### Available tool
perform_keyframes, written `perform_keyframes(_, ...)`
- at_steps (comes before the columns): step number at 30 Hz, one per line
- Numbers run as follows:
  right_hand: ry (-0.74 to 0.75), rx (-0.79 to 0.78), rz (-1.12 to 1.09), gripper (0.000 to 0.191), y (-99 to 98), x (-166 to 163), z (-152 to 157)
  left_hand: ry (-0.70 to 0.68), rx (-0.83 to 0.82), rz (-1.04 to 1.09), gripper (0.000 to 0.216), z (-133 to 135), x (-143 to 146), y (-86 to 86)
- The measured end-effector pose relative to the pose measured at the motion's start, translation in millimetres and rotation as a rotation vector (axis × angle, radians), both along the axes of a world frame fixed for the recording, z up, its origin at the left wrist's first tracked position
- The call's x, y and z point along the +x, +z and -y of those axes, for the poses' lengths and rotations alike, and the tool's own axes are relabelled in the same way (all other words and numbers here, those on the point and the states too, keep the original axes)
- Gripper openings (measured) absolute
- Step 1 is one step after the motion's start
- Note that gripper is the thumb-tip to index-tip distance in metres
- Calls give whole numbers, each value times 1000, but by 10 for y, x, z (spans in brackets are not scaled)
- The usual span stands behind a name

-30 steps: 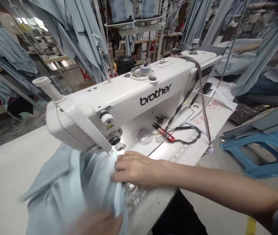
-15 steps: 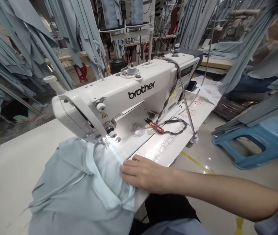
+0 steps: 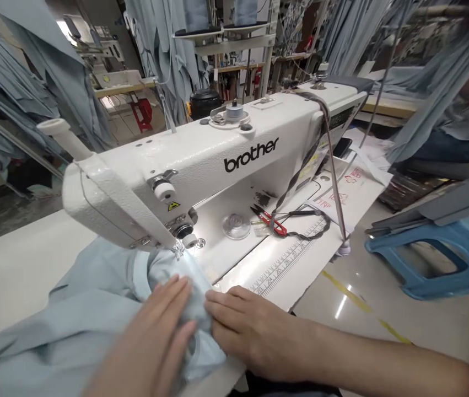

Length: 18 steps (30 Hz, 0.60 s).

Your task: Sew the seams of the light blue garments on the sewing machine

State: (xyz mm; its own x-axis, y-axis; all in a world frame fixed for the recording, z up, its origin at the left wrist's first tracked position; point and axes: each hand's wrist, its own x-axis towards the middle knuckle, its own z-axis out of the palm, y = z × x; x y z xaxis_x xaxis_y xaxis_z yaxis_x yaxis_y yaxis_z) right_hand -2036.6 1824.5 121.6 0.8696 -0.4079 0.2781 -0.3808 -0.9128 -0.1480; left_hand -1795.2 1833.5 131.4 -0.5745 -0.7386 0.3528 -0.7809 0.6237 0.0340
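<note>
Legible text, head view:
- "brother", black lowercase lettering, on the front face of the white sewing machine arm (image 3: 217, 160).
- Yellow triangular warning sign (image 3: 173, 206) on the machine head, just below the white tension knob; symbol inside not readable.
- Printed ruler scale (image 3: 284, 262) along the counter edge; numerals present, roughly "25"–"28" discernible, rest too small.
- Red marks on white paper (image 3: 352, 176) right of the machine; characters not readable.

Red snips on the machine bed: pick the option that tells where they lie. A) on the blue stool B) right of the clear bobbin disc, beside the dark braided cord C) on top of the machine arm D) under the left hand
B: the snips lie on the white bed just right of the bobbin disc, with the cord looping beside them, away from both hands.
</note>
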Motion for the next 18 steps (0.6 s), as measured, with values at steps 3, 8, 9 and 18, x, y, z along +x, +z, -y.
perform_keyframes(3, -13, 10, -53, 26, 71, -97, -13, -47, -168, 270, 46, 64, -72, -34)
perform_keyframes(8, -50, 52, -46, 28, 112, -204, 4, -73, -240, 354, 48, 14, -50, -70)
perform_keyframes(9, -50, 50, -44, 29, 111, -200, 20, -64, -242, 360, 48, 15, -30, -74)
perform_keyframes(18, 1, 2, -53, 26, 126, -26, 288, 36, -219, 313, 49, 189, 212, -203)
